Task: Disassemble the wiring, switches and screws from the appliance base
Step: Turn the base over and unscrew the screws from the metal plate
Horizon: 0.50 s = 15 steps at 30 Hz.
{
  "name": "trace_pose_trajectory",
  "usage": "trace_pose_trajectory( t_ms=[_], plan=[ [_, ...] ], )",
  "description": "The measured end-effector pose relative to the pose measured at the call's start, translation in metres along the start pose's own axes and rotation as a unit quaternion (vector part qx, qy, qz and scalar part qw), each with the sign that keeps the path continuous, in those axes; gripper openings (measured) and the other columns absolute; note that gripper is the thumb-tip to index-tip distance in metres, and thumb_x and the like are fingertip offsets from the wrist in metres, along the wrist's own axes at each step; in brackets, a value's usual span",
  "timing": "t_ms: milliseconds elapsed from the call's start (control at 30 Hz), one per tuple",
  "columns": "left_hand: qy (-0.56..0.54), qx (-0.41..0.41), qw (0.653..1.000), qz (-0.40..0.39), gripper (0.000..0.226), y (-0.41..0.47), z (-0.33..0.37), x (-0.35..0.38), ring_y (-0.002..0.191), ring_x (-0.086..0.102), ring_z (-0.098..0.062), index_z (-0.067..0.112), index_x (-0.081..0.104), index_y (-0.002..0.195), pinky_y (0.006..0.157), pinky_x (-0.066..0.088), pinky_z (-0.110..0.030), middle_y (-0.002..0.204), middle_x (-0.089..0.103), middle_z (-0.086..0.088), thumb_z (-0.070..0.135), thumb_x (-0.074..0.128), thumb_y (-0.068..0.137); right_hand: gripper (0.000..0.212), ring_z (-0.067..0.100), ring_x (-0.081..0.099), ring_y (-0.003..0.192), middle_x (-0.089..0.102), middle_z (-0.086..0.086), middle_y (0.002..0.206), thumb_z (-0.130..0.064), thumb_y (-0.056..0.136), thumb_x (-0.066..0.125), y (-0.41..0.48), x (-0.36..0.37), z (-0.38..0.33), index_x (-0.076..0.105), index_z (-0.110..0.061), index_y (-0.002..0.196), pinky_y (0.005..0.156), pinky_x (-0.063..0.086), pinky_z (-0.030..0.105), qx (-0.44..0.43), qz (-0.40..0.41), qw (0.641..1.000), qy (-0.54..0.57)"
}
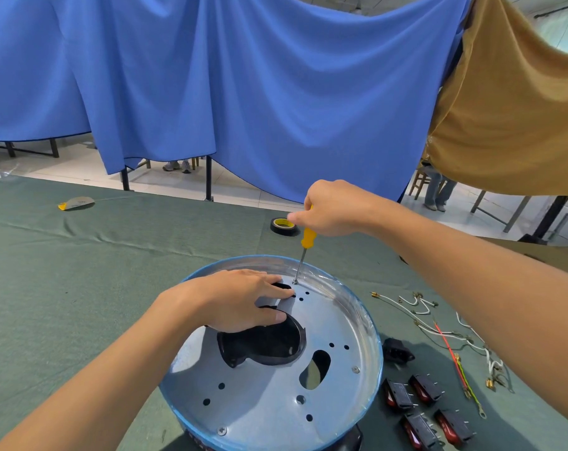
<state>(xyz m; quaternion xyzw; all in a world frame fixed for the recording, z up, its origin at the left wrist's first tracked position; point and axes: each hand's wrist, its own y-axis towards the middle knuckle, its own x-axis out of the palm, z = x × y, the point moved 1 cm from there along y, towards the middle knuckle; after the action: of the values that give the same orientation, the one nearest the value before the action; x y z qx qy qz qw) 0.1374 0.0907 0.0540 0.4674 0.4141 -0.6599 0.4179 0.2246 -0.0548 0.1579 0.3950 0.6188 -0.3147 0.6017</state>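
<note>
The round appliance base, a silver metal plate with holes inside a blue rim, lies on the green cloth in front of me. My left hand rests flat on the plate, its fingers over a dark cutout. My right hand grips the yellow handle of a screwdriver. The screwdriver's tip stands on a screw at the far edge of the plate. Two more screws sit near the plate's front and right rim. Several black and red switches and loose wires lie to the right of the base.
A black socket part lies beside the base's right rim. A roll of black tape sits farther back on the table, and a yellow-edged card lies at the far left. Blue and tan curtains hang behind the table.
</note>
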Motion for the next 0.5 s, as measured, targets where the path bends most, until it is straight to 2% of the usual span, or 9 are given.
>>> trace_pose_trajectory(
  t_ms=[67, 133, 200, 267, 300, 333, 400, 467, 500],
  plan=[
    [0.001, 0.000, 1.000, 0.000, 0.053, -0.0006, 0.0003, 0.0001, 0.148, 0.008, -0.006, 0.049, 0.028, 0.146, 0.120, 0.013, -0.040, 0.159, 0.012, 0.022, 0.057, 0.042, 0.096, 0.028, 0.025, 0.056, 0.070, 0.067, 0.014, 0.083, -0.031, 0.086, 0.060, 0.0008, -0.0005, 0.0001, 0.068, -0.005, 0.094, 0.055, 0.041, 0.028, -0.004, -0.007, 1.000, 0.015],
    [0.001, 0.001, 1.000, 0.001, 0.053, -0.0006, 0.0006, -0.0001, 0.148, 0.008, -0.006, 0.049, 0.028, 0.146, 0.120, 0.013, -0.040, 0.159, 0.012, 0.022, 0.057, 0.042, 0.096, 0.031, 0.020, 0.058, 0.068, 0.069, 0.011, 0.088, -0.031, 0.083, 0.061, -0.0006, -0.0019, -0.0011, 0.069, -0.008, 0.101, 0.053, 0.044, 0.024, -0.004, -0.030, 0.999, 0.026],
    [0.001, 0.001, 1.000, 0.001, 0.053, -0.0006, 0.0002, -0.0004, 0.148, 0.008, -0.005, 0.049, 0.028, 0.146, 0.120, 0.012, -0.039, 0.159, 0.011, 0.022, 0.057, 0.042, 0.096, 0.039, 0.018, 0.056, 0.067, 0.062, 0.003, 0.078, -0.050, 0.084, 0.061, -0.0015, -0.0014, -0.0027, 0.067, -0.012, 0.091, 0.054, 0.042, 0.026, 0.006, -0.027, 1.000, 0.010],
    [0.000, 0.001, 1.000, 0.000, 0.053, -0.0003, 0.0000, -0.0002, 0.148, 0.007, -0.005, 0.049, 0.028, 0.146, 0.120, 0.012, -0.039, 0.159, 0.011, 0.023, 0.057, 0.042, 0.096, 0.053, 0.020, 0.051, 0.064, 0.052, 0.000, 0.068, -0.066, 0.086, 0.051, -0.0024, 0.0004, -0.0015, 0.053, -0.016, 0.068, 0.054, 0.034, 0.029, 0.030, 0.019, 0.999, -0.019],
    [0.000, 0.001, 1.000, 0.000, 0.053, -0.0001, -0.0001, 0.0000, 0.148, 0.007, -0.005, 0.049, 0.028, 0.146, 0.120, 0.013, -0.040, 0.159, 0.012, 0.023, 0.057, 0.042, 0.096, 0.053, 0.023, 0.047, 0.063, 0.048, 0.000, 0.065, -0.062, 0.089, 0.050, -0.0026, 0.0014, -0.0011, 0.046, -0.016, 0.063, 0.053, 0.030, 0.029, 0.033, 0.036, 0.999, -0.018],
    [0.001, 0.003, 1.000, 0.001, 0.053, 0.0001, -0.0001, 0.0002, 0.148, 0.008, -0.005, 0.049, 0.028, 0.146, 0.120, 0.013, -0.040, 0.159, 0.012, 0.023, 0.057, 0.042, 0.096, 0.048, 0.025, 0.045, 0.064, 0.047, 0.002, 0.064, -0.053, 0.091, 0.052, -0.0028, 0.0024, -0.0018, 0.047, -0.014, 0.063, 0.054, 0.030, 0.029, 0.027, 0.041, 0.999, -0.005],
    [0.006, 0.004, 1.000, 0.003, 0.053, 0.0003, -0.0002, 0.0003, 0.148, 0.008, -0.006, 0.048, 0.028, 0.147, 0.120, 0.013, -0.041, 0.159, 0.012, 0.022, 0.057, 0.041, 0.096, 0.027, 0.024, 0.044, 0.069, 0.058, 0.012, 0.073, -0.032, 0.087, 0.059, -0.0013, 0.0018, -0.0024, 0.064, -0.005, 0.083, 0.059, 0.035, 0.029, 0.020, 0.023, 0.999, 0.030],
    [0.010, 0.004, 1.000, 0.003, 0.053, 0.0007, -0.0006, 0.0002, 0.148, 0.008, -0.006, 0.049, 0.028, 0.147, 0.120, 0.014, -0.041, 0.159, 0.012, 0.022, 0.057, 0.041, 0.096, 0.031, 0.022, 0.047, 0.069, 0.066, 0.016, 0.084, -0.027, 0.082, 0.061, -0.0029, -0.0008, -0.0040, 0.068, -0.004, 0.100, 0.058, 0.038, 0.027, 0.020, -0.001, 0.998, 0.053],
    [0.009, 0.004, 1.000, 0.003, 0.052, 0.0006, -0.0011, 0.0000, 0.148, 0.008, -0.006, 0.049, 0.029, 0.146, 0.120, 0.014, -0.041, 0.159, 0.013, 0.022, 0.057, 0.042, 0.096, 0.031, 0.022, 0.049, 0.067, 0.064, 0.012, 0.079, -0.031, 0.082, 0.062, -0.0034, -0.0014, -0.0041, 0.069, -0.005, 0.097, 0.055, 0.038, 0.025, 0.021, -0.008, 0.998, 0.055]
  ],
)
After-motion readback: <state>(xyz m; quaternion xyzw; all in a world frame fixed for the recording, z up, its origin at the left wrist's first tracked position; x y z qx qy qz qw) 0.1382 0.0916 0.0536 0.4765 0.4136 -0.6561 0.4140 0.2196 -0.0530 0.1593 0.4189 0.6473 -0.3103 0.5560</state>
